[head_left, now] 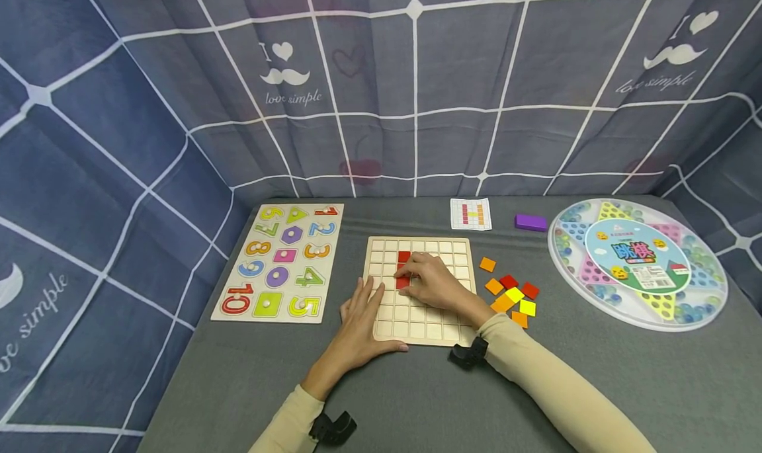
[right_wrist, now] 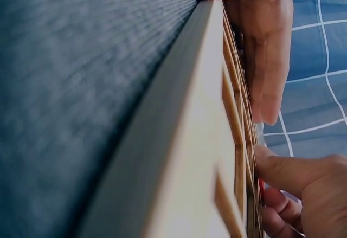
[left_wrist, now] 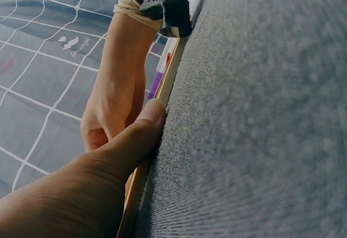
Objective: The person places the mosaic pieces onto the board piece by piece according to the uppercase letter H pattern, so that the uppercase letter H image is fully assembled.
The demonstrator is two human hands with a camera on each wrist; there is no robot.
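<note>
A square wooden grid board (head_left: 387, 324) lies on the table in front of me. My left hand (head_left: 361, 327) rests at its near left corner, fingers straight along the left side; its thumb (left_wrist: 147, 123) touches the near edge in the left wrist view. Over the board's upper left part, my right hand (head_left: 437, 282) has curled fingers and seems to pinch a red tile (head_left: 403, 282), partly hidden by the fingertips. Another red tile (head_left: 404, 256) sits in a cell just above. In the right wrist view, the right thumb (right_wrist: 282, 170) and fingers meet at the board's surface.
Loose orange (head_left: 493, 286), yellow (head_left: 527, 308) and red tiles (head_left: 530, 290) lie right of the board. Behind are a pattern card (head_left: 456, 221) and purple block (head_left: 530, 223). A number puzzle (head_left: 327, 274) lies left, a round board-game disc (head_left: 638, 254) right. Patterned curtains enclose the table.
</note>
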